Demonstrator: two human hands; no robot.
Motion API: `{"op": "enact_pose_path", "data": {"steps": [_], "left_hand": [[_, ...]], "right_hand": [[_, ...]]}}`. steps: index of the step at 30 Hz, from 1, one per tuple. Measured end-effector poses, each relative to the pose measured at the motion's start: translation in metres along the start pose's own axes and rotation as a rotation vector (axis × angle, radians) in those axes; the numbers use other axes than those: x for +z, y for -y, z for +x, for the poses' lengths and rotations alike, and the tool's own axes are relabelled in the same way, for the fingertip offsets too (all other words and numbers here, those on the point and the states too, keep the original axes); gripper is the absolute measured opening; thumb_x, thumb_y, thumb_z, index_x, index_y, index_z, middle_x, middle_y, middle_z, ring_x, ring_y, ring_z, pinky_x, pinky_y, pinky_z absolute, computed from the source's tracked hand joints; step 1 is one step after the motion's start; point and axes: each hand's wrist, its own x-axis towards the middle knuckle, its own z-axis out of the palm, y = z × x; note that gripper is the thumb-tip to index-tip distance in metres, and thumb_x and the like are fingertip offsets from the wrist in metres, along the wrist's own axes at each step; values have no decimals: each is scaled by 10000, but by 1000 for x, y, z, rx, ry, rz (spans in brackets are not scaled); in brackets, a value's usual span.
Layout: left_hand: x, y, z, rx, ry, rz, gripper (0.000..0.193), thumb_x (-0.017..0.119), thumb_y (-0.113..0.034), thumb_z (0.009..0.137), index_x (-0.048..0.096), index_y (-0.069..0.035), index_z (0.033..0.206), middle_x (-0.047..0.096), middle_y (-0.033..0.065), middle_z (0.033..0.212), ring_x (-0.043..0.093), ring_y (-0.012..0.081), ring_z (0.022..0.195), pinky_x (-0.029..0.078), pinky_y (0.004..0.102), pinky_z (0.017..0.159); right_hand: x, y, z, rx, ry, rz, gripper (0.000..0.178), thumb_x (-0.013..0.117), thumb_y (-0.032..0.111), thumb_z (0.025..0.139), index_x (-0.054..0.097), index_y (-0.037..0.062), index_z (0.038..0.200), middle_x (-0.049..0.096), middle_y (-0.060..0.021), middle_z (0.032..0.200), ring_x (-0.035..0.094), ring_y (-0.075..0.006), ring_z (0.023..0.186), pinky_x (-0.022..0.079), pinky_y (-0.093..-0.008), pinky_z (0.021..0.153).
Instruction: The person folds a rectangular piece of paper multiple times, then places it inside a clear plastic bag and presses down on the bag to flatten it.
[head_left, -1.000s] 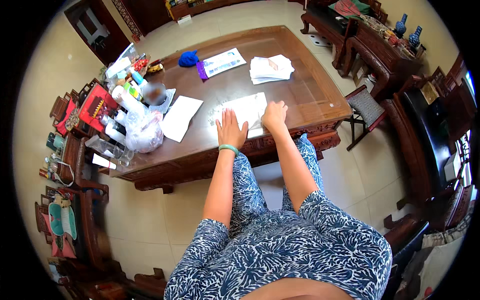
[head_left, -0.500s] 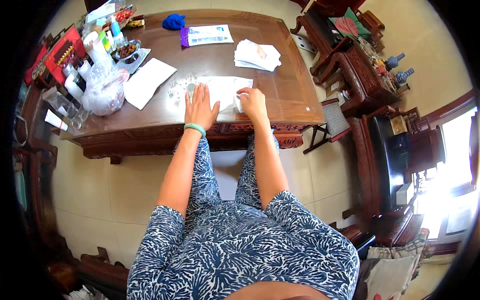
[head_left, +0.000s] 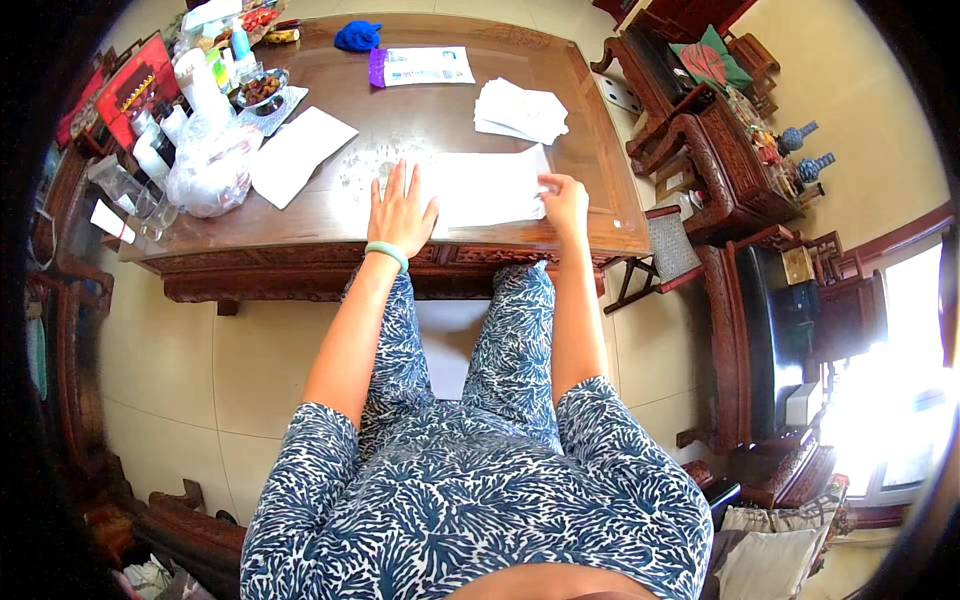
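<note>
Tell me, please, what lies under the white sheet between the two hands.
The white sheet lies on the brown table, whose top shows around it, with the left hand and right hand at its sides. Anything else beneath is covered and cannot be seen.

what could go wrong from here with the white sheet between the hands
The white sheet might crease or tear if the right hand, at its right edge, pulls while the left hand, flat at its left end, presses down. It lies near the front edge of the table, so it might slip off. The blotchy patch left of it, if damp, might mark it.
</note>
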Motion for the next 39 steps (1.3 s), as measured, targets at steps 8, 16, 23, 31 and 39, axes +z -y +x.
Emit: {"op": "enact_pose_path", "data": {"steps": [8,16,23,31,39], "left_hand": [[-12,0,1,-44,146,85,641,398,-420,946,247,-82,1469,230,185,1516,222,272,1413,141,493,1149],[-7,2,-1,-17,72,-29,650,415,-417,935,268,-60,1457,221,208,1512,197,295,1419,137,513,1147],[-15,55,24,-107,-303,-387,527,597,-179,827,443,-55,1315,484,210,1248,483,364,1138,388,446,977],[-63,214,121,-302,-65,225,268,468,-102,882,608,-81,1109,634,134,1075,580,289,1064,446,452,910],[-70,228,130,-194,117,490,189,534,-159,854,696,-125,946,660,95,1078,600,236,1070,308,457,1053]], "right_hand": [[-36,-73,19,54,-42,-39,350,599,6,742,664,31,1085,670,-165,1064,641,-280,1011,493,-364,888],[-68,-80,9,63,-78,-227,268,624,52,818,653,33,1083,664,-151,1045,634,-280,964,505,-399,845],[-60,-35,2,266,-223,-461,528,584,21,828,449,52,1337,462,-240,1293,497,-343,1165,421,-429,1008],[0,26,-22,-229,-108,-56,477,643,9,763,518,18,1223,497,-212,1176,544,-327,1022,461,-408,872],[35,70,-55,-261,14,120,364,608,-9,784,572,12,1145,499,-187,1162,543,-309,1001,466,-378,848]]}}
